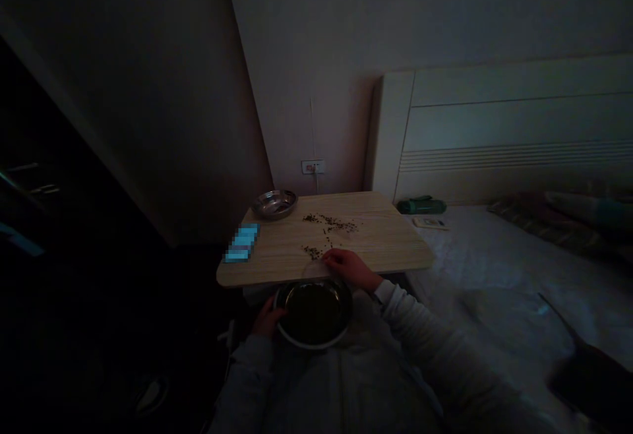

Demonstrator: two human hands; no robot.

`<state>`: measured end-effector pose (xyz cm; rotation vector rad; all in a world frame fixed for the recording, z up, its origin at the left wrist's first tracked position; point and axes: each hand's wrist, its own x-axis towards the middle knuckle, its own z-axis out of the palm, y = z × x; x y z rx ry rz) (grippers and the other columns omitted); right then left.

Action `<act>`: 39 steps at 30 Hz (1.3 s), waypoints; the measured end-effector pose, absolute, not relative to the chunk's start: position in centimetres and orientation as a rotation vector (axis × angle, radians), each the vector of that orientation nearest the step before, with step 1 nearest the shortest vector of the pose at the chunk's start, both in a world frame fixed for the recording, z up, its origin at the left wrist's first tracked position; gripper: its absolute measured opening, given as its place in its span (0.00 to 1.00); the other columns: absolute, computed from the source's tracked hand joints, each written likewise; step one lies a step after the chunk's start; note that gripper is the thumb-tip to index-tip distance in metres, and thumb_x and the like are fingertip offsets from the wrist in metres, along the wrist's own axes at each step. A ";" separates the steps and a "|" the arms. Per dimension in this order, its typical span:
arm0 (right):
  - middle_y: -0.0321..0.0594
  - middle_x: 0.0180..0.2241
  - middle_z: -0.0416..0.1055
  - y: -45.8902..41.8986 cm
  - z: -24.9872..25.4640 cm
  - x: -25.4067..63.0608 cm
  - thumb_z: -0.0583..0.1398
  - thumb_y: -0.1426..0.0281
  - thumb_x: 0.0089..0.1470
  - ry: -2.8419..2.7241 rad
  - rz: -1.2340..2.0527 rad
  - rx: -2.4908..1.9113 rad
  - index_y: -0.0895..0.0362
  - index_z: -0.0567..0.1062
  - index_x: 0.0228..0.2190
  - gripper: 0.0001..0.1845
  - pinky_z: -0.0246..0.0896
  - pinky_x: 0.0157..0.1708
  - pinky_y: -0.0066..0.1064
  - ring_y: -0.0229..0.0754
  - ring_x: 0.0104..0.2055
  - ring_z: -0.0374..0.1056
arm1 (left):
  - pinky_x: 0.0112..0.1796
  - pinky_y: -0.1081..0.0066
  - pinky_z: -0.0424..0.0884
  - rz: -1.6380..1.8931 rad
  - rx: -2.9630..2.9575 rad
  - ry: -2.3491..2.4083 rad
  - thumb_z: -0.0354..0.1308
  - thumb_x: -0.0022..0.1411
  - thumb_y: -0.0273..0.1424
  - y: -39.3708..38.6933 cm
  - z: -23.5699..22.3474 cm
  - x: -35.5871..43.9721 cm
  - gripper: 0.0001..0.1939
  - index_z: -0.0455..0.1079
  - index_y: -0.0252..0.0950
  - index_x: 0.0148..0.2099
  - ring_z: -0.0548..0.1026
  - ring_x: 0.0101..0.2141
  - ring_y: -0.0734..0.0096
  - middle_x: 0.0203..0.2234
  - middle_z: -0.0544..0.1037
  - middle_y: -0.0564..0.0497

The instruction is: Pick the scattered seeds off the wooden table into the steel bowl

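A metal bowl (316,344) with dark green contents is held at the table's near edge, just below the tabletop. My left hand (268,318) grips its left rim, thumb over the edge. Above the bowl's far right rim, my right hand (349,268) is closed, its fingertips close to the tabletop; a faint pale, see-through shape shows beneath them, too dim to name. Small greenish beans or seeds (312,252) lie in a little heap by those fingertips. More of them (336,223) are scattered farther back on the wooden table (386,243).
A second metal bowl (275,204) stands at the table's back left, with a lit phone (242,243) in front. On the right, a bed (475,262) holds a green bottle (422,206), a pale handheld device (430,223) and a dark long-handled object (588,368). A wall socket (313,167) is behind.
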<state>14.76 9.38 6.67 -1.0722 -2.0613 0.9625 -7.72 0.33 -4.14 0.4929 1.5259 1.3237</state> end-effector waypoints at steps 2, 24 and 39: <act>0.38 0.27 0.72 9.7 6.6 15.2 0.55 0.68 0.49 -2.006 0.957 -1.089 0.59 0.74 0.32 0.11 0.57 0.31 0.27 0.36 0.29 0.64 | 0.35 0.66 0.68 1.349 0.507 1.501 0.58 0.35 0.22 0.1 -4.1 -7.6 0.21 0.71 0.37 0.37 0.74 0.28 0.66 0.22 0.77 0.54; 0.39 0.26 0.72 12.6 6.7 16.5 0.54 0.70 0.50 -1.880 0.638 -1.390 0.58 0.74 0.31 0.10 0.57 0.30 0.27 0.37 0.28 0.65 | 0.35 0.65 0.69 1.339 0.470 1.468 0.59 0.37 0.21 -0.3 -3.5 -7.7 0.20 0.71 0.37 0.38 0.75 0.28 0.64 0.22 0.77 0.53; 0.40 0.27 0.73 12.5 6.5 16.0 0.54 0.69 0.51 -1.895 0.635 -1.364 0.58 0.75 0.33 0.10 0.57 0.32 0.28 0.38 0.30 0.66 | 0.33 0.67 0.69 1.297 0.502 1.443 0.60 0.37 0.20 -0.3 -3.2 -7.6 0.17 0.72 0.36 0.35 0.75 0.26 0.67 0.21 0.78 0.53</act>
